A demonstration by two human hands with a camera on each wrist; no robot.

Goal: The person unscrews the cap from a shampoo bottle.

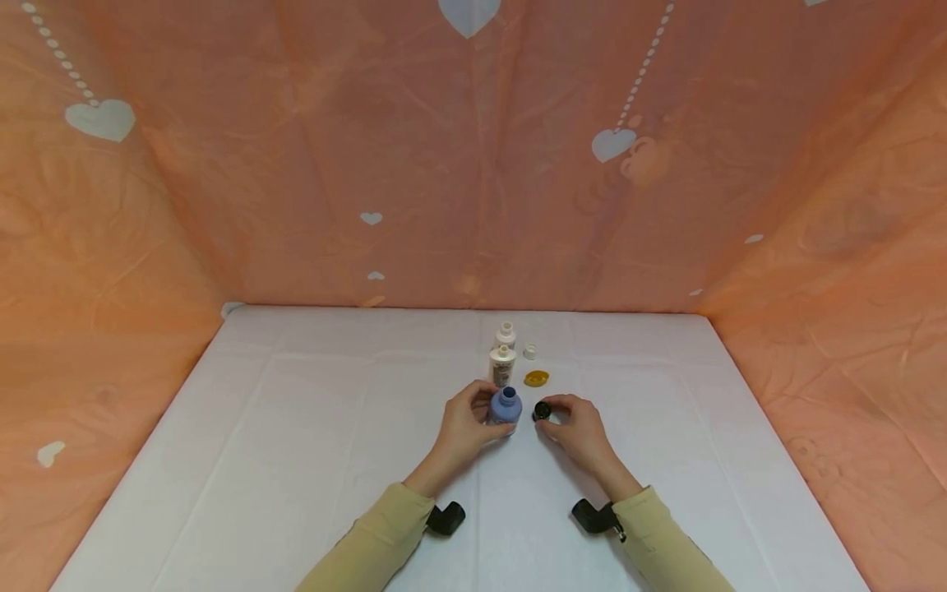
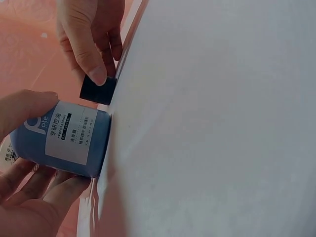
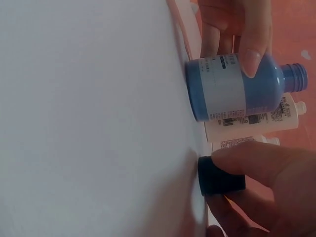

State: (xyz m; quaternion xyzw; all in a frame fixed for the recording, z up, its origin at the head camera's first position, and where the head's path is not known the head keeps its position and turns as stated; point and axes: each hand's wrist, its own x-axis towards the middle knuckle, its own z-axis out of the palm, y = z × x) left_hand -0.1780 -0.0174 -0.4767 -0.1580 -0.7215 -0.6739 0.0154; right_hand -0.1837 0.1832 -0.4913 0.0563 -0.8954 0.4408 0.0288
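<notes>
A blue bottle with a white label stands uncapped on the table, its threaded neck bare in the right wrist view. My left hand grips it round the body, thumb on the near side and fingers on the other. Just to the right, my right hand pinches a black cap between thumb and fingers. The cap's edge is at the tabletop, a short gap from the bottle. Behind the blue bottle stand two white bottles, a nearer one and a farther one, both without caps.
A yellow cap and a small white cap lie to the right of the white bottles. A white cloth covers the table. Orange curtains with hearts enclose its back and sides.
</notes>
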